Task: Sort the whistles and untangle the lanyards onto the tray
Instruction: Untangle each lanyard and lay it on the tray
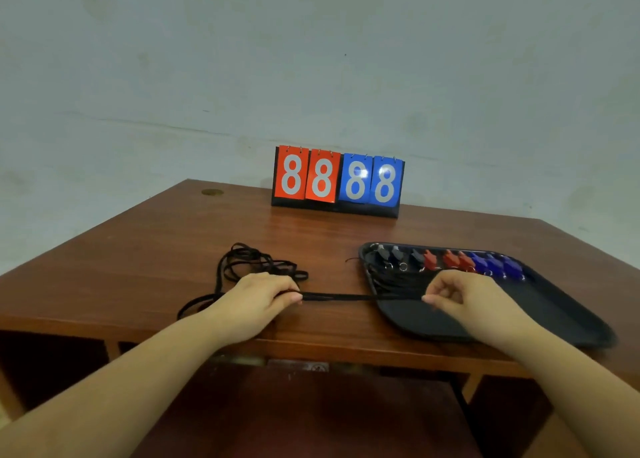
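Black flat lanyard [337, 297] (woven, perhaps) between fingers [294, 296]

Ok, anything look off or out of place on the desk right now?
Only the tangled pile of lanyards on the table, left of the tray. The left hand and right hand hold one lanyard stretched across the tray's rim. The whistles sit grouped by colour.

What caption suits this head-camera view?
Both hands, left and right, stretch a black cord lanyard toward a black tray of sorted plastic whistles.
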`<act>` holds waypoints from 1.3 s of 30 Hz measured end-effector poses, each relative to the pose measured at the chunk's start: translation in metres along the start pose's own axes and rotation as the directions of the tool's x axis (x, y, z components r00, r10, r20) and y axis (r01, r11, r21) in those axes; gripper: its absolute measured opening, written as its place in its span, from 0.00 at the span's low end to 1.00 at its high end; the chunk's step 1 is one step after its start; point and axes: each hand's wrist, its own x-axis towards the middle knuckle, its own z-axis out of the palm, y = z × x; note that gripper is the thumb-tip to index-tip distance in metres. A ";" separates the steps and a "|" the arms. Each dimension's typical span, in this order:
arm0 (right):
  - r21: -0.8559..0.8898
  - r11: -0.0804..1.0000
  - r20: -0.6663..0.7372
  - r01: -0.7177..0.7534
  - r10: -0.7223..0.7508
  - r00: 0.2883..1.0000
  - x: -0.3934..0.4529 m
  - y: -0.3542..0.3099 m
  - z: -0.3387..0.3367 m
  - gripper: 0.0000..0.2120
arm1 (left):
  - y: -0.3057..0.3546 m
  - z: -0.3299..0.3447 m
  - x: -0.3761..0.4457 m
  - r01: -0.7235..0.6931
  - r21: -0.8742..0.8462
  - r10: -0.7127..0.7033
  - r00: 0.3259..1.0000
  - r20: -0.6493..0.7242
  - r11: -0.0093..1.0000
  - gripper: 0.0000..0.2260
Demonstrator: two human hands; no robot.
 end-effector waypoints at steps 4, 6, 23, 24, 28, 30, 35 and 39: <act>-0.103 0.994 0.027 0.018 -0.016 1.000 -0.005 0.011 0.002 0.05 | 0.013 0.007 0.004 -0.089 -0.012 0.088 0.995 -0.045 0.996 0.10; -0.086 0.991 -0.015 0.101 -0.103 0.995 -0.006 0.001 0.006 0.15 | 0.023 0.010 0.006 -0.144 -0.020 0.142 0.987 -0.071 0.989 0.11; 0.121 0.984 0.062 0.133 -0.142 0.988 -0.002 -0.043 0.032 0.13 | 0.015 0.006 -0.004 -0.031 -0.139 0.030 0.999 -0.010 0.990 0.09; 0.122 0.985 0.059 0.123 -0.131 0.990 -0.002 -0.038 0.029 0.14 | 0.012 0.006 -0.003 -0.033 -0.120 0.032 0.999 -0.008 0.992 0.09; 0.143 0.987 0.054 0.066 -0.074 0.996 -0.004 -0.022 0.022 0.15 | 0.008 0.006 0.005 -0.050 -0.024 0.049 0.998 -0.031 0.998 0.08; 0.146 0.988 0.044 0.048 -0.055 0.998 -0.006 -0.017 0.018 0.15 | 0.004 0.007 0.009 -0.086 0.087 0.095 0.991 -0.099 0.992 0.07; 0.186 0.982 -0.003 0.011 -0.010 1.000 -0.006 -0.002 0.006 0.15 | -0.004 0.003 0.010 -0.065 0.127 0.085 0.984 -0.156 0.990 0.09; 0.188 0.982 -0.024 -0.014 0.019 1.000 -0.006 0.006 0.004 0.16 | -0.001 0.002 0.010 -0.019 0.135 0.036 0.992 -0.122 0.991 0.08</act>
